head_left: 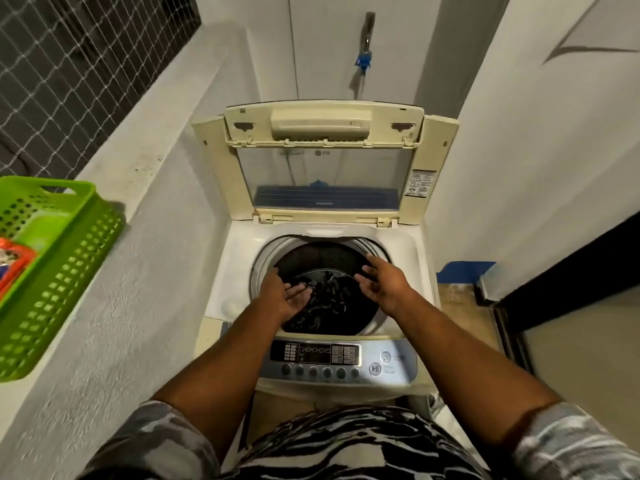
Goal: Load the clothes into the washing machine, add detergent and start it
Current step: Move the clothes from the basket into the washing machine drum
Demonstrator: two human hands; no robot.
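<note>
Control panel (pixel 341 362) nearest, at front of washing machine (pixel 401 271). Past it, left hand (pixel 284 296) and right hand (pixel 384 280) hover over the drum, fingers spread, holding nothing. Dark clothes (pixel 329 299) lie in drum btm, between the 2 hands. Lid (pixel 323 168) stands open behind. Green basket (pixel 52 265) on ledge, far left.

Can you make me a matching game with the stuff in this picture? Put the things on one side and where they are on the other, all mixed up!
Things:
1. green basket
2. dark clothes
3. lid
4. round buttons

Where or how:
A. standing open at the back of the machine
B. in a row on the front panel
C. on the ledge beside the machine
D. down inside the drum

Right pairs: 1-C, 2-D, 3-A, 4-B
</note>
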